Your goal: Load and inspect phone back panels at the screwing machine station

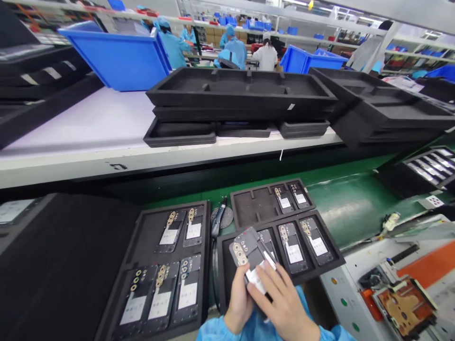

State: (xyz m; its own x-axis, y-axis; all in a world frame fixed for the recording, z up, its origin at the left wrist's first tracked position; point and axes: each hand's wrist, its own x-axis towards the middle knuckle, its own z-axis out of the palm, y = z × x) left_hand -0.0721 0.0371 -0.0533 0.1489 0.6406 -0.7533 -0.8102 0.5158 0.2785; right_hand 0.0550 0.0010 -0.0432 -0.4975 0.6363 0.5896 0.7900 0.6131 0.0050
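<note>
Over the right foam tray I hold an opened phone body (245,246), tilted, with its ringed camera cutouts and white label facing up. My left hand (239,296) is closed round its lower left side. Across the lower half lie the fingers of my right hand (279,298), closed on its right edge and covering part of the label. A narrow light-coloured piece (269,259) shows by my right fingertips; I cannot make out what it is. Behind the held one, another phone body (267,241) sits in the tray, partly hidden.
A black foam tray (147,255) with several phone bodies lies left; a smaller-looking tray (249,208) lies behind mine. A dark handheld tool (219,217) rests between them. Stacked trays (241,102) and a blue bin (117,57) stand on the shelf. A machine (405,303) is at right. People work beyond.
</note>
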